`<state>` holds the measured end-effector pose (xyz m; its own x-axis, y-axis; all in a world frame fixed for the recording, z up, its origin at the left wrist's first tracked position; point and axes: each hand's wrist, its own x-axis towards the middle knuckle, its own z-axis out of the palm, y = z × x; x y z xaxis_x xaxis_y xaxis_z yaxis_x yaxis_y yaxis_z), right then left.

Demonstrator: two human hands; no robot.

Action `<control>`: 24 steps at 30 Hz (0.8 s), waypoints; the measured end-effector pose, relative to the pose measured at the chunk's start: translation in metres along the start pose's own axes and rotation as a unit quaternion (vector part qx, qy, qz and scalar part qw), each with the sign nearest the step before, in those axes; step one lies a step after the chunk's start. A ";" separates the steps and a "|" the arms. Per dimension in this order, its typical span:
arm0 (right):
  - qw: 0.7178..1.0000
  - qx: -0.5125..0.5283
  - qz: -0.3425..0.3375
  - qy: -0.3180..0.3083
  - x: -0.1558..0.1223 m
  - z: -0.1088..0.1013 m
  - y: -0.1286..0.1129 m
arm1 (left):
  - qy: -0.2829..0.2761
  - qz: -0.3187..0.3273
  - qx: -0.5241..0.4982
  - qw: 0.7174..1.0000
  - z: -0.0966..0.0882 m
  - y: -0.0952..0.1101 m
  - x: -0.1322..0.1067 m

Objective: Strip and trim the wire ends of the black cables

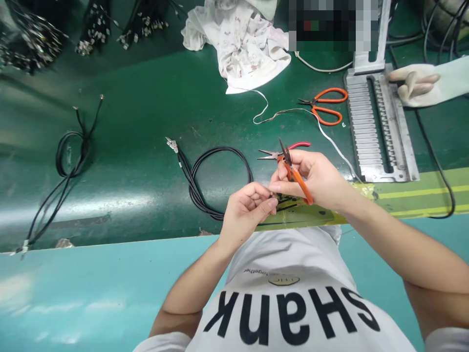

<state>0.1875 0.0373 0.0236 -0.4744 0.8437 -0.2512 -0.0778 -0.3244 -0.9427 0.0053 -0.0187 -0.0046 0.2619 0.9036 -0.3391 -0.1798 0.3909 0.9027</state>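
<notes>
A green desk (120,83) fills most of the view, with a teal strip (73,298) along its near side and yellow tape (304,217) stuck down just in front of the hands. A slotted metal jig (377,122) is laid at the right, and a white glove (414,83) is seen resting against its far end, though whether it is worn cannot be told. A crumpled white cloth (238,44) is heaped at the far edge, and bundled cables (32,44) are piled at the far left.

Two loose black cables are laid out on the desk: one coil (220,181) lies just left of the hands, with a metal terminal (171,144) at its end, and another (69,156) lies further left. A thin white wire (318,122) runs past orange scissors (322,105) towards the tape. Red-handled pliers (284,149) lie just beyond the hands, partly covered by the right one.

Both hands are raised together over the tape. Orange pliers (298,181) are gripped closed in the right hand (311,176), their tips pointing away from the body. A small dark piece (273,196), too small to identify, is pinched in the left hand (245,215), right beside the right hand's fingers (278,186).
</notes>
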 end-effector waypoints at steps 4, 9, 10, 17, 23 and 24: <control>1.000 0.003 0.023 -0.005 -0.002 -0.004 -0.004 | 0.019 0.007 0.009 1.000 -0.001 0.000 0.000; 0.997 0.059 0.051 -0.026 0.001 -0.010 0.000 | 0.017 0.035 0.012 0.999 0.002 0.000 -0.001; 0.995 0.074 0.058 -0.028 0.002 -0.011 0.002 | 0.019 0.039 0.013 0.999 0.002 0.000 -0.002; 0.973 0.199 0.115 -0.023 0.007 -0.004 0.023 | 0.042 0.046 0.011 0.998 0.003 0.002 -0.005; 0.985 0.159 0.069 0.006 -0.001 -0.003 0.023 | 0.042 0.056 0.042 0.997 0.002 -0.001 -0.005; 0.988 0.142 0.060 0.000 -0.002 -0.004 0.021 | 0.040 0.062 0.049 0.996 0.002 0.000 -0.005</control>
<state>0.1905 0.0301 0.0036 -0.4950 0.7918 -0.3578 -0.2642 -0.5294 -0.8062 0.0056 -0.0231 -0.0020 0.1671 0.9562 -0.2404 -0.1112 0.2606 0.9590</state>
